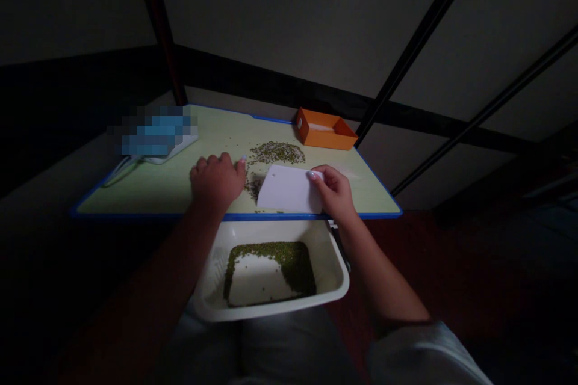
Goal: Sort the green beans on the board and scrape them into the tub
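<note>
While the fingers of the right hand [335, 192] are gripping it by its right edge, thumb on top, a thin white card with a small round hole [289, 189] is tilting over the near edge of the counter; whether its lower edge is touching, one cannot tell. The fingers of the left hand [217, 180] are curling loosely, thumb reaching toward the scatter of seeds; whether they are pinching anything is not showing clearly.

Between the hands and beyond them, a loose patch of small round green-brown seeds [277, 152] is lying spread, with a thinner trail running down between the left thumb and the card, and a few strays sitting at the near edge. The pale yellow-green counter with blue edging [144, 192] is carrying all of these.

Below the near edge, a white rectangular basin with rounded corners [328, 261] is standing over the person's legs, small green seeds [300, 271] lining its far side and banking up on its right, its pale bottom showing through. At the far right corner, an open orange rectangular box [329, 139] is resting. At the left, a pixelated blue item [158, 135] is lying on a flat white object [183, 143], a pale cable [120, 168] trailing from it. Grey wall panels [271, 24] are rising behind.
</note>
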A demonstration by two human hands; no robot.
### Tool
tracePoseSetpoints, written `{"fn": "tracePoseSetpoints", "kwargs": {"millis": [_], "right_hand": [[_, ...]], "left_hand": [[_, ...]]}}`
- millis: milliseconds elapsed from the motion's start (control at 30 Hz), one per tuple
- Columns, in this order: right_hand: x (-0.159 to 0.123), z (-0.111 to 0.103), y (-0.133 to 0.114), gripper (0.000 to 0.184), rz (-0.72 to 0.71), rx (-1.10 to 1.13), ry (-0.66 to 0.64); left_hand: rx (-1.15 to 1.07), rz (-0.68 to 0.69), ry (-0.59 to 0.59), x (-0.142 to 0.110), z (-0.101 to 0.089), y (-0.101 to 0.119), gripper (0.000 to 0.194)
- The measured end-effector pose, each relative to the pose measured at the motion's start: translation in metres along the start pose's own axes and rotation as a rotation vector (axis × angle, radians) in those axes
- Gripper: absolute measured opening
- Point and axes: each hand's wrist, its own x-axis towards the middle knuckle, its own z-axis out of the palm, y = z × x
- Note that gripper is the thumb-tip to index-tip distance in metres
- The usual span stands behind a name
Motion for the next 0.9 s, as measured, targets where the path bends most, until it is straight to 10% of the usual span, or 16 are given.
{"fn": "tracePoseSetpoints", "kwargs": {"millis": [900], "right_hand": [[-0.0032, -0.0014, -0.0019, 0.040, -0.001, 0.060, -0.018]], "left_hand": [[-0.051, 0.006, -0.012, -0.0005, -0.0006, -0.0006, 0.065]]}}
